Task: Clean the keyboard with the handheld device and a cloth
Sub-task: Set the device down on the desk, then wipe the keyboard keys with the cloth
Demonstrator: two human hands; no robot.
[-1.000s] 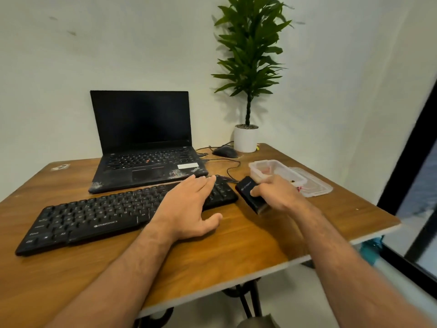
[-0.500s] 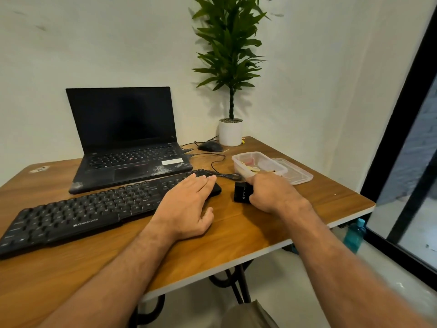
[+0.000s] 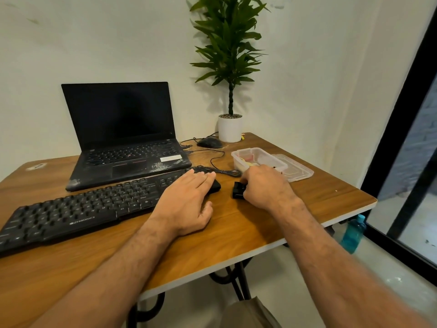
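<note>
A long black keyboard (image 3: pixel 78 213) lies across the wooden table (image 3: pixel 236 235), slanting from near left to far right. My left hand (image 3: pixel 186 200) rests flat on its right end, fingers straight. Just right of that end sits a small black handheld device (image 3: pixel 237 190) on the tabletop. My right hand (image 3: pixel 264 188) grips it from the right, fingers curled over its top, hiding most of it. No cloth is in view.
An open black laptop (image 3: pixel 125 143) stands behind the keyboard. A clear plastic box (image 3: pixel 257 159) and its lid (image 3: pixel 295 170) sit behind my right hand. Farther back are a black mouse (image 3: pixel 209 142), a cable and a potted plant (image 3: pixel 229 127). A teal bottle (image 3: pixel 353 234) stands on the floor.
My right hand has brought the black device down from a raised tilt onto the tabletop beside the keyboard's end. The left hand has stayed on the keyboard. The camera has shifted.
</note>
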